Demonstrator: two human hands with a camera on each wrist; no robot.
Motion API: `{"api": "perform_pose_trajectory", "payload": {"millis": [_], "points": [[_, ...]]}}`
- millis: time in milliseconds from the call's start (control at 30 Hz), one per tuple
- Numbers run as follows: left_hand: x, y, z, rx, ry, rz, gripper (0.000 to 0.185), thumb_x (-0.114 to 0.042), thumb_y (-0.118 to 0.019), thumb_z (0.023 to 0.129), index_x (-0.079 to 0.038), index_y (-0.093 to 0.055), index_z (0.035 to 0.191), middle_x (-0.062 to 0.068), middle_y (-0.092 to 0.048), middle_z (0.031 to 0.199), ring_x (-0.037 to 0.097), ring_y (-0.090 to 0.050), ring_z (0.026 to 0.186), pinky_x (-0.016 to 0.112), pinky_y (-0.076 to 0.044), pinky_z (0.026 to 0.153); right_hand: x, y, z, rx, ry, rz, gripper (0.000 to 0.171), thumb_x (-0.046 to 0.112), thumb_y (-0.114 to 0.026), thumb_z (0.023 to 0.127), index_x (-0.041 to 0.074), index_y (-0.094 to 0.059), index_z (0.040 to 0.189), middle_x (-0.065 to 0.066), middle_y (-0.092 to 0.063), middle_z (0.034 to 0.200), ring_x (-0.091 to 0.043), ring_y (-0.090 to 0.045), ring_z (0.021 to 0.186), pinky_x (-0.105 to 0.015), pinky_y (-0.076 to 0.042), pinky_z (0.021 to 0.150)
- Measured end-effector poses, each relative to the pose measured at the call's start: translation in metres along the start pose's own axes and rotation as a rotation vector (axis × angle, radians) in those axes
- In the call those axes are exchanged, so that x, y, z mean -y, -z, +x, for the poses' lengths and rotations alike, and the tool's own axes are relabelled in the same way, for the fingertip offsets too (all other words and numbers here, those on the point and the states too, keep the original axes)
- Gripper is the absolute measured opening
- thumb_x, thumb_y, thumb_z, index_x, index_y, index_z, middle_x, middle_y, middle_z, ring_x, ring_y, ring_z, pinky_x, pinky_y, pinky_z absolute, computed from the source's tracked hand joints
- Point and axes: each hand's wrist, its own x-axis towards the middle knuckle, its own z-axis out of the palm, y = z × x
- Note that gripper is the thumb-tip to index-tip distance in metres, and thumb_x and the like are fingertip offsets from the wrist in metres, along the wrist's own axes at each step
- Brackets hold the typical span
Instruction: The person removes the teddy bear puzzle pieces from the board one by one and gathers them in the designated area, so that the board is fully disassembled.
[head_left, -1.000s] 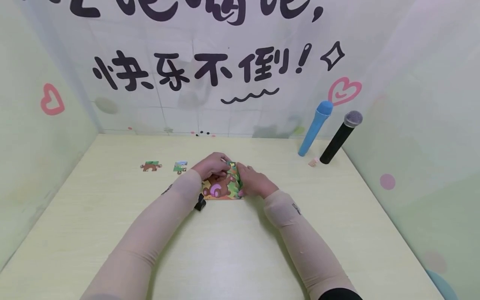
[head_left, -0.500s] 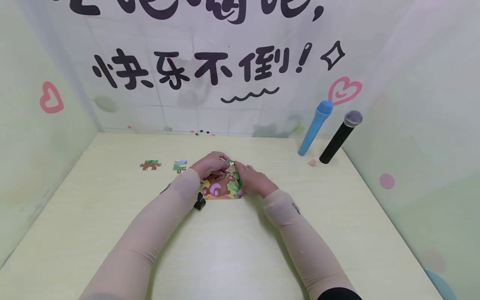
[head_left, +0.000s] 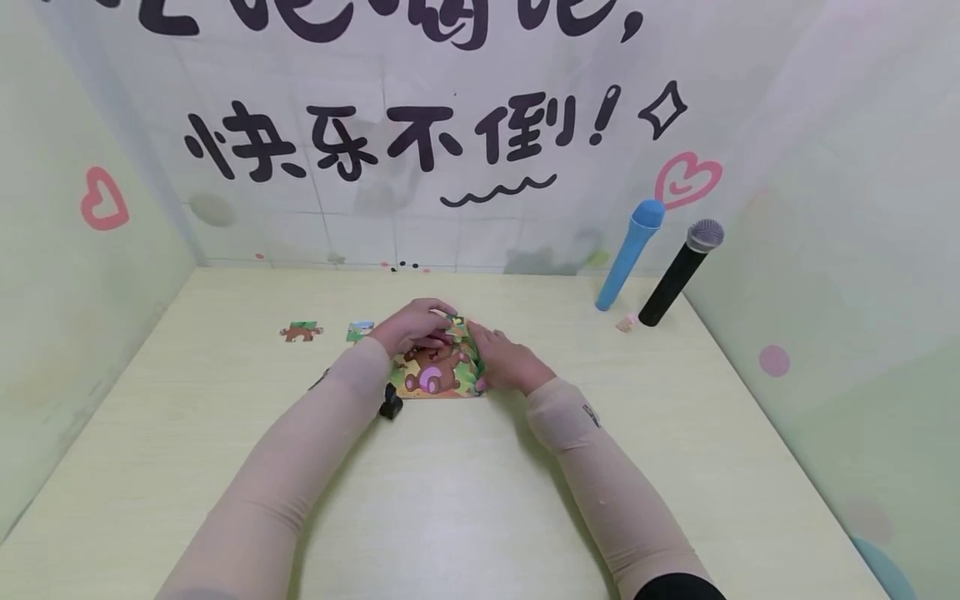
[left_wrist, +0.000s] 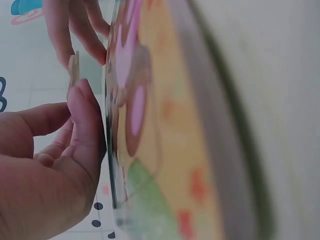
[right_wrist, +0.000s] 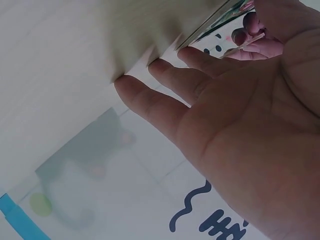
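A bear jigsaw puzzle (head_left: 442, 385) lies flat on the table, its brown bear facing up. My left hand (head_left: 414, 323) is over its upper left part and pinches a puzzle piece (left_wrist: 74, 69) between thumb and fingers. Seen edge-on in the left wrist view, that piece stands just above the puzzle's surface. Along the puzzle's right edge, my right hand (head_left: 508, 360) rests with its fingers extended and fingertips down on the table, as the right wrist view shows. Part of the puzzle's top is hidden under the left hand.
Two loose puzzle pieces lie to the left, one brown and green (head_left: 302, 332), one blue and green (head_left: 360, 332). A blue microphone (head_left: 628, 257) and a black microphone (head_left: 681, 275) stand at the back right, near a small pinkish item (head_left: 626, 322). A lettered backdrop (head_left: 420, 225) closes the rear.
My left hand has shifted slightly left and up with the puzzle piece, which has come away from the puzzle's upper right area. The right hand has stayed at the right edge.
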Motion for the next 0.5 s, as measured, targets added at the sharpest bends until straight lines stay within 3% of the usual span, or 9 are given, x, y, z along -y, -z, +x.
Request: {"api": "perform_pose_trajectory", "payload": {"millis": [200,500], "points": [[0.001,0.007,-0.004,0.025,-0.003,-0.053,0.033,-0.007,-0.054,0.103,-0.007,-0.055,0.136,0.011,-0.074,0.087,0.015,-0.072,0.071,0.023,-0.058,0.06,0.001,0.0,0.0,0.001,-0.012,0.018,0.106,0.03,-0.076,0.091,0.014,-0.001,0.164,-0.006,-0.015,0.169,-0.037,-0.019,0.152,-0.059,-0.033,0.114],[0.007,0.024,-0.008,0.029,-0.018,-0.118,0.034,-0.007,-0.054,0.104,-0.009,-0.054,0.138,0.011,-0.07,0.095,0.015,-0.071,0.078,0.022,-0.057,0.062,0.003,-0.001,0.0,0.007,-0.023,0.011,0.106,0.029,-0.075,0.091,0.015,0.001,0.164,-0.007,-0.013,0.169,-0.036,-0.017,0.153,-0.058,-0.031,0.116]]}}
